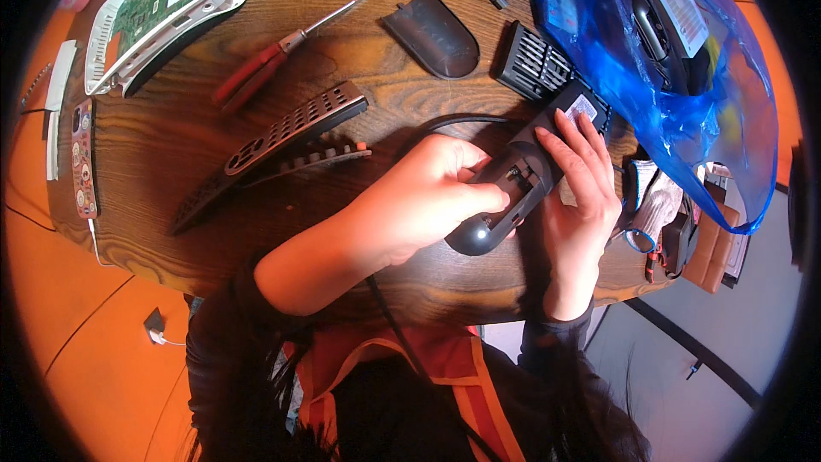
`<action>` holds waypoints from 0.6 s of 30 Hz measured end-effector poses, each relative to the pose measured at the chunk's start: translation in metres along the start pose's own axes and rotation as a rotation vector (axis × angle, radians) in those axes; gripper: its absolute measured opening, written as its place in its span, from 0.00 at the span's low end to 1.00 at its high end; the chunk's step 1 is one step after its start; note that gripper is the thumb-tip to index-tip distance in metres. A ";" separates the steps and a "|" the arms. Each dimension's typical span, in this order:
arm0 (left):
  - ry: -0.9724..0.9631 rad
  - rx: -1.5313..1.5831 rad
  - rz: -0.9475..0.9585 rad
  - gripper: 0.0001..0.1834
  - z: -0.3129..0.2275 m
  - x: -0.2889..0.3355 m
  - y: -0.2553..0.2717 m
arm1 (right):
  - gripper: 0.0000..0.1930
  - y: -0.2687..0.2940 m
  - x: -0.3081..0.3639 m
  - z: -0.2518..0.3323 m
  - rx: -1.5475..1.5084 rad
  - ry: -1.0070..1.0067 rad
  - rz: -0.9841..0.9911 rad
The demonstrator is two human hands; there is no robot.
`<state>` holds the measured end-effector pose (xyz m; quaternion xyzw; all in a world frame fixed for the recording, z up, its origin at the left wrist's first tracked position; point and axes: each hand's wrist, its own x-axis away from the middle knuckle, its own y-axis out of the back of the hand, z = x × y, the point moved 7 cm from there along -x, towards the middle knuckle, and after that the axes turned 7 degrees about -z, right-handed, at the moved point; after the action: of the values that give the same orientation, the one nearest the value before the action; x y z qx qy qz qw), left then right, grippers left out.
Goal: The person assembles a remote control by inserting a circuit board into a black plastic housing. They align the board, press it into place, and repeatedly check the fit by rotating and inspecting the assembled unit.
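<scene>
A black remote control back half [528, 181] is held slanted between my two hands above the table, its battery compartment facing up. My left hand [436, 192] grips its rounded near end, the thumb pressed into the battery compartment. Fingers of my right hand [581, 167] lie over its right edge and the pale label; what its thumb does is hidden. To the left lies a front shell with button holes [295, 128], with a strip of rubber buttons [316, 158] beside it. Farther off rests a loose black battery cover [434, 34].
A red-handled screwdriver [286, 43] lies at the far left, near a white casing with a green circuit board [171, 0]. A screwdriver bit case [534, 64] and a blue plastic bag [684, 120] crowd the right. A phone [83, 158] sits at the left edge.
</scene>
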<state>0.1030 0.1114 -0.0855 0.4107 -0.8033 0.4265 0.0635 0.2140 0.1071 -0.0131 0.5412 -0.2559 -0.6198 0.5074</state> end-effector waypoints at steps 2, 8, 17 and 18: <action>-0.016 0.008 -0.014 0.10 0.001 -0.001 0.002 | 0.23 -0.001 0.000 0.000 0.008 0.000 0.004; 0.001 0.065 0.016 0.10 0.003 -0.002 0.000 | 0.22 0.002 0.002 0.002 0.002 0.030 -0.061; -0.197 0.081 -0.137 0.29 -0.042 0.004 0.012 | 0.18 0.042 0.007 0.011 -0.049 0.150 -0.330; -0.360 0.075 -0.100 0.28 -0.051 0.007 0.008 | 0.15 0.045 0.009 0.009 -0.088 0.085 -0.331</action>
<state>0.0803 0.1474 -0.0555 0.5219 -0.7639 0.3720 -0.0752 0.2223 0.0805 0.0249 0.5790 -0.1140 -0.6820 0.4322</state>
